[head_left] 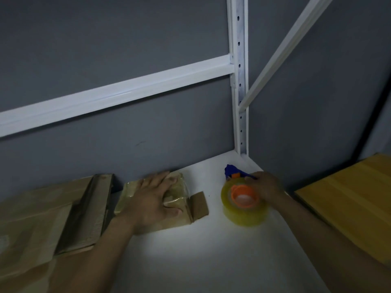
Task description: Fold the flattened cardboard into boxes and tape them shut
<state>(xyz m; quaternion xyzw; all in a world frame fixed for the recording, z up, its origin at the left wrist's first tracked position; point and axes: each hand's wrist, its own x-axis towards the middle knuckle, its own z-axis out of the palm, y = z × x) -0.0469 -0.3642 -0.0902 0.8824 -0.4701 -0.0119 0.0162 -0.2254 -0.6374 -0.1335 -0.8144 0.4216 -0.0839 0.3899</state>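
I see my left hand [156,199] lying flat, fingers spread wide, on top of one small box [169,208] in the lower middle of the frame. The box sits on the white tabletop [211,250], pushed close to the grey wall. It looks folded up, and shiny tape already covers its top. One brown flap [200,205] sticks out flat at its right end, so I think that end is not shut yet.

My right hand [267,188] is on the right, fingers curled around one roll of clear tape [245,205] with an orange middle. The roll rests on the tabletop, just beside the box but not touching it. One blue thing [231,171] (maybe a cutter, I cannot tell) pokes out behind the roll.

In the lower left lies more cardboard [42,218], at least two pieces, and it looks like it is waiting to be folded. So I count one box nearly done and more to go.
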